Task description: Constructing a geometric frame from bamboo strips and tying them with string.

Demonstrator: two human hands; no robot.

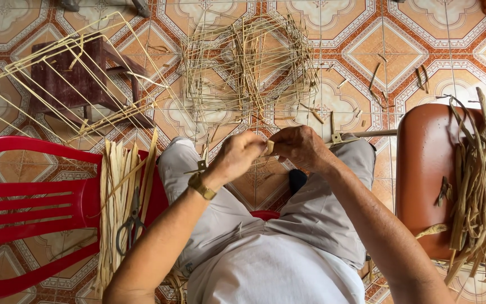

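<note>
Head view, looking down over a seated person's lap. A short pale strip [269,147] is being held between the two hands, above the gap between the knees and over the tiled floor [400,50]. The left hand [236,155] is being kept closed, its fingers [254,147] curled and pinched on the strip's near end; a gold watch [202,186] is being worn on that wrist. The right hand [300,146] is likewise being kept closed, its fingers [279,147] bent onto the strip's other end, so that the two hands are touching at the strip. How much of the strip is hidden inside the grips cannot be told.

A loose frame of thin pale sticks [248,62] is lying on the floor just beyond the hands. A second, squarer frame [57,73] is resting over a dark stool [85,79] to the far left. A red chair [29,208] is standing at the left, and a bundle of flat pale strips [120,191] is lying across its seat edge, with scissors [130,225] lying on the bundle. At the right, a brown seat [423,169] is carrying a heap of darker, dried strips [479,186]. Short offcuts [422,79] are lying scattered on the tiles near that seat.
</note>
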